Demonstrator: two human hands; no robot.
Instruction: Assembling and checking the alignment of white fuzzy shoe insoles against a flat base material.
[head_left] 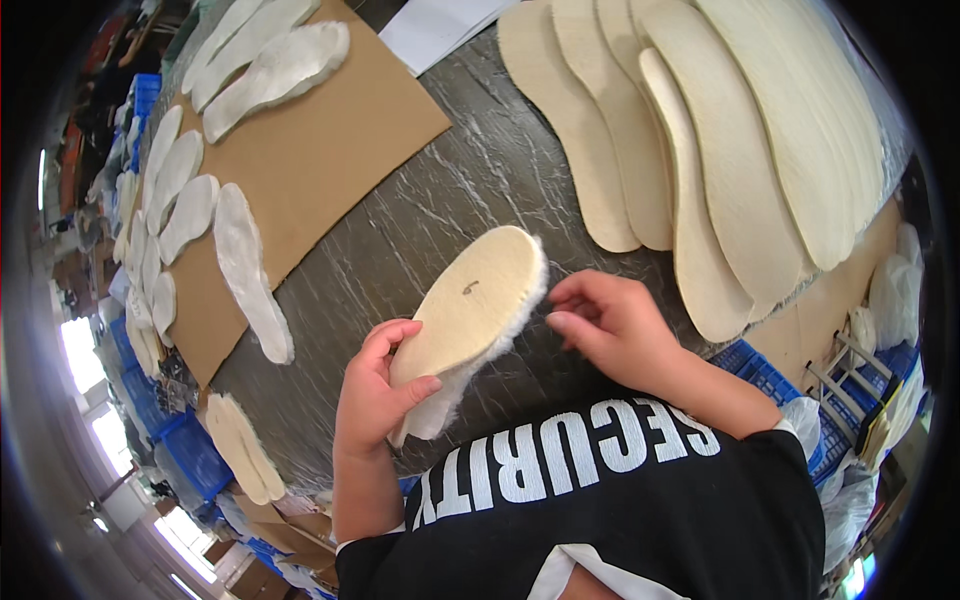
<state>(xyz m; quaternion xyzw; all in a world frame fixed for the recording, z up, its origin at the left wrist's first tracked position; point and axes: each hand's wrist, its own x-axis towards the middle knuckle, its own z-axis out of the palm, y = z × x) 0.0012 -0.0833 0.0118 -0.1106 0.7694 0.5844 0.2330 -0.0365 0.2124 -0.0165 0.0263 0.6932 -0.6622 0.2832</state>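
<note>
My left hand (375,392) grips a cream insole (475,285) with white fleece along its edge, thumb on the flat face and fingers round its far side. A small dark handwritten mark is on that face. More fleece, perhaps of a second insole, shows beneath it; I cannot tell whether there are two. Just right of the fleecy edge, my right hand (622,325) hovers with bent fingers, thumb and forefinger a little apart. Nothing shows between them, and the hand does not touch the insole.
Large cream insoles (730,150) lie overlapped at the far right of the dark table (400,235). Several white fleecy insoles (275,80) rest on and beside brown cardboard (345,130) at left. Another cream pair (240,450) lies near left. Blue crates (755,370) stand beyond the right edge.
</note>
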